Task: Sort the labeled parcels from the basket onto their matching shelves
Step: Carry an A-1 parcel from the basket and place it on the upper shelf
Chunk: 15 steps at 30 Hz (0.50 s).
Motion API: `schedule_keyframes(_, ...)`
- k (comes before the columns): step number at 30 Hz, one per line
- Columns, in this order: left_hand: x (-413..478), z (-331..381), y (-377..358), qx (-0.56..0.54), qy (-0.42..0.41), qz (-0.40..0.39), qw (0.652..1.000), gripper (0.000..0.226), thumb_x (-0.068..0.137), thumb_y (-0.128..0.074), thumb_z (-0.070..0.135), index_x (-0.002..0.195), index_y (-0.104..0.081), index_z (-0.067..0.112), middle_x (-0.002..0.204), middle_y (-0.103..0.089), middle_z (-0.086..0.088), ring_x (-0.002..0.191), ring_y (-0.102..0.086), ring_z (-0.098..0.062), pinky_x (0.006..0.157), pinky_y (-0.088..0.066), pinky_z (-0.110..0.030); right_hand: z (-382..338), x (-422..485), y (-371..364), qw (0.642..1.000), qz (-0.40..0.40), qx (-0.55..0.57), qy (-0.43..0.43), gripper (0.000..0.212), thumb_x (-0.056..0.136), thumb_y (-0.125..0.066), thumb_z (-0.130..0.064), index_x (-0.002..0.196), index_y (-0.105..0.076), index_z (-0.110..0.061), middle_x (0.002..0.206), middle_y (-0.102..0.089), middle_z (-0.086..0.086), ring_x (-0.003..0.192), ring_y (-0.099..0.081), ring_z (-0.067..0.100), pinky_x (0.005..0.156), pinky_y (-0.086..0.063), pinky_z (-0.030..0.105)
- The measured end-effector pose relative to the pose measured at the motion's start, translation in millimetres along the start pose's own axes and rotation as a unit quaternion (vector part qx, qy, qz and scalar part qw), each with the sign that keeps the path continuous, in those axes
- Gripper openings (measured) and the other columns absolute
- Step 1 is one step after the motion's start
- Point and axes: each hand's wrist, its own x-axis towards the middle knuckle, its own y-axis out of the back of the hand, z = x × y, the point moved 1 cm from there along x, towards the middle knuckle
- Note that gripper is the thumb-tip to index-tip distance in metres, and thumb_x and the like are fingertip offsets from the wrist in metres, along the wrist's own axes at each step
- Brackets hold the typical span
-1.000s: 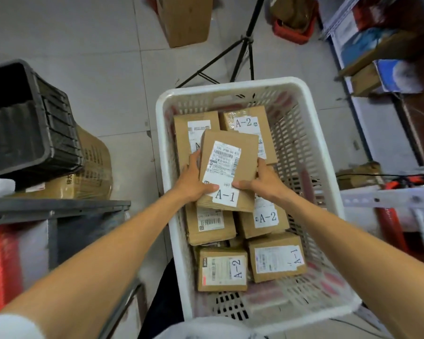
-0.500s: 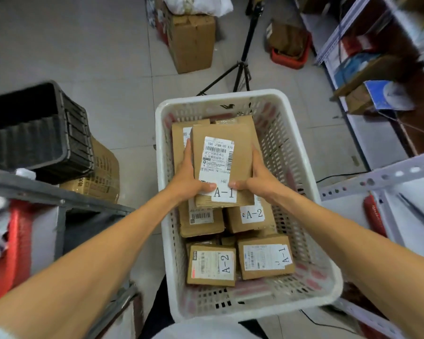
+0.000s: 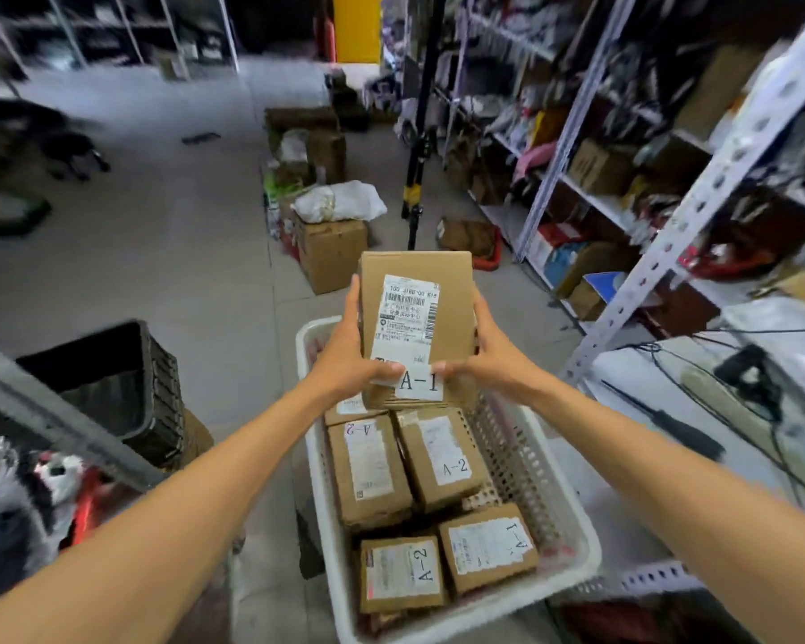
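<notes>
Fingers (image 3: pixel 355 299) of left hand (image 3: pixel 345 360) and right hand (image 3: pixel 489 350) curled round sides of A-1 parcel (image 3: pixel 414 295), thumbs on label's lower edge. Parcel held upright above far end of white basket (image 3: pixel 521 457). A-2 parcels (image 3: pixel 442 457), second A-1 parcel (image 3: pixel 489 546) inside. Shelving (image 3: pixel 577 188) at right.

Shelf goods (image 3: pixel 596 167) blurred (labels unreadable); rearmost basket parcel (image 3: pixel 340 415) mostly behind held parcel (image 3: pixel 451 290).

Left hand (image 3: pixel 345 360), right hand (image 3: pixel 490 356) in grip
</notes>
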Motion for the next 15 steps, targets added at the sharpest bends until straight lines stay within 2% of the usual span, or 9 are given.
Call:
schedule_keyframes(5, -37, 24, 2, 0.013, -0.048, -0.006, 0.999, 0.13, 0.069, -0.081, 0.004, 0.145, 0.015, 0.048, 0.143, -0.045, -0.001, 0.125, -0.048, -0.017, 0.102, -0.044, -0.046, -24, -48, -13, 0.998, 0.051, -0.014, 0.018, 0.127, 0.071, -0.082, -0.005, 0.152, 0.014, -0.027, 0.155, -0.023, 0.003, 0.139, -0.034, 0.018, 0.114, -0.031, 0.047)
schedule_keyframes(10, -77, 47, 4, 0.041, -0.084, -0.009, 0.996, 0.129, 0.069, -0.082, 0.008, 0.146, 0.012, 0.048, 0.146, -0.037, 0.0, 0.125, -0.04, -0.012, 0.103, -0.039, -0.033, -39, -93, -25, 0.996, 0.077, -0.034, 0.037, 0.132, 0.071, -0.083, -0.011, 0.149, 0.023, -0.025, 0.158, -0.015, 0.002, 0.142, -0.027, 0.017, 0.116, -0.026, 0.046)
schedule_keyframes(13, -100, 61, 3, 0.054, -0.106, -0.006, 0.993, 0.129, 0.068, -0.083, 0.007, 0.145, 0.011, 0.051, 0.143, -0.039, -0.004, 0.126, -0.043, -0.019, 0.104, -0.043, -0.045, -45, -117, -29, 0.993, 0.096, -0.049, 0.037, 0.138, 0.069, -0.086, -0.018, 0.147, 0.028, -0.027, 0.158, -0.017, 0.007, 0.142, -0.026, 0.02, 0.116, -0.027, 0.049)
schedule_keyframes(15, -111, 66, 0, 0.056, -0.123, -0.005, 0.991, 0.129, 0.067, -0.083, 0.006, 0.146, 0.009, 0.05, 0.142, -0.039, -0.004, 0.124, -0.045, -0.021, 0.103, -0.043, -0.046, -47, -130, -29, 0.992, 0.103, -0.047, 0.049, 0.138, 0.068, -0.086, -0.018, 0.147, 0.027, -0.028, 0.158, -0.018, 0.005, 0.142, -0.027, 0.018, 0.116, -0.027, 0.049)
